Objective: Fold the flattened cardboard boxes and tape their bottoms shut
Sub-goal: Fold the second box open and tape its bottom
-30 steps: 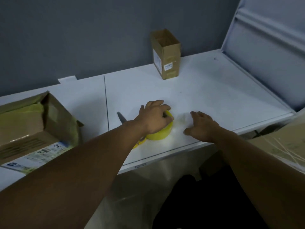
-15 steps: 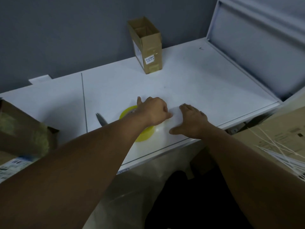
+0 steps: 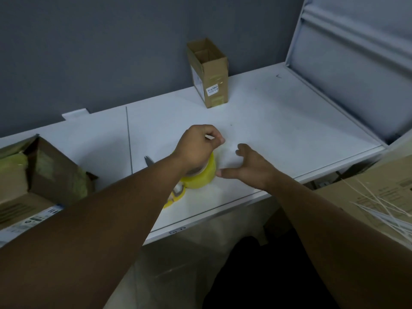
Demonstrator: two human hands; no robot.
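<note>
While the left hand [image 3: 198, 148] hovers curled just above the yellow roll of packing tape [image 3: 204, 177] near the front edge of the white tabletop [image 3: 278, 121], a pale sliver at its fingertips is probably the tape's free end [image 3: 209, 137], pinched. The right hand [image 3: 252, 168] is spread wide, thumb touching the roll's side, holding nothing. The roll looks light and rigid, likely to skid on the smooth top, so bracing its wall suits. The film seems thin and sticky, best held at its tip. A small upright brown cardboard box [image 3: 211, 85] stands well apart at the back. Yellow-handled scissors [image 3: 176, 195] lie under the left forearm.
</note>
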